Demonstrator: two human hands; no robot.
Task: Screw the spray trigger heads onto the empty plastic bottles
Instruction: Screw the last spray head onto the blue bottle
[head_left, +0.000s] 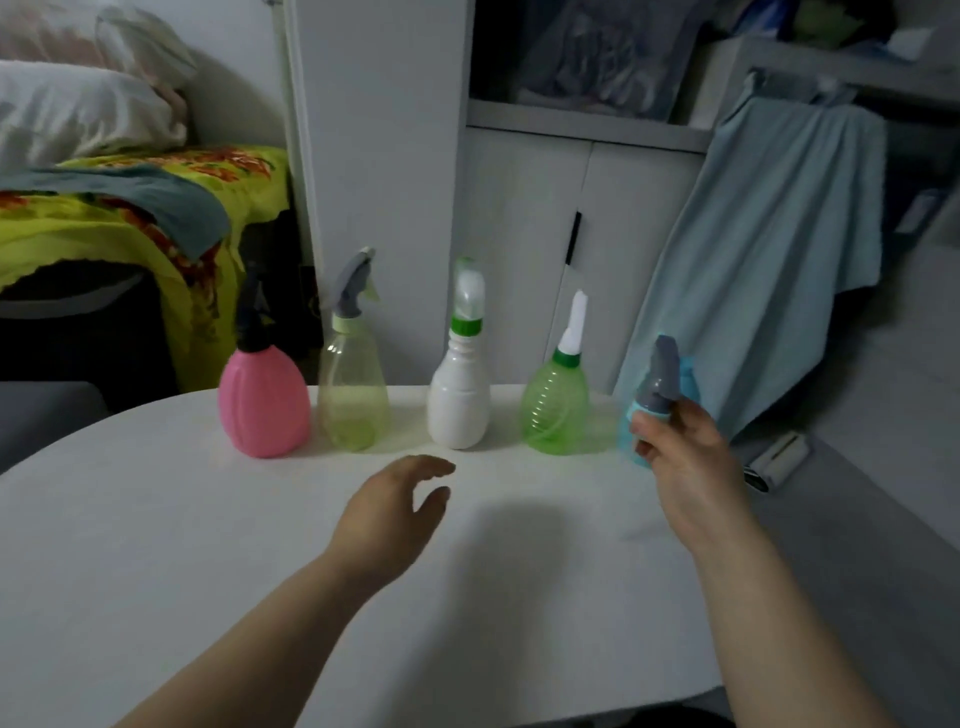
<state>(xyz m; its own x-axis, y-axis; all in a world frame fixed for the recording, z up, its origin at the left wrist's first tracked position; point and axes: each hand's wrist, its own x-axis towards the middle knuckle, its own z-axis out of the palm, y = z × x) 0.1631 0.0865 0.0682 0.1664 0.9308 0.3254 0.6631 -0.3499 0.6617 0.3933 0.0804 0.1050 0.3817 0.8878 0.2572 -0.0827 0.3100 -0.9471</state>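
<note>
Standing in a row along the far edge of the white table (156, 545), five bottles face me, each with a head fitted on its neck. At the far left I see the pink bottle (264, 402) with a black trigger head (253, 317). Just beside it, touching or nearly so, is the pale yellow bottle (354, 389), clear-walled, with a grey trigger head (353, 286) on a light collar. Next, set apart, is the white bottle (459, 405) with a green collar and a rounded white head under a clear cap (469, 291). To its right is the green bottle (555, 410), clear-walled, with a narrow white head (575, 327) on a green collar.

My left hand (395, 514) hovers low over the table in front of the white bottle, palm turned inward, fingers loosely curled and spread, holding nothing.

At the far right is the blue bottle (631, 431), upright near the table edge and mostly hidden. My right hand (685, 452) is wrapped around its neck, fingers closed just below the grey spray head (664, 374), which sits on the bottle's top. I cannot tell how far the head is threaded on.
</note>
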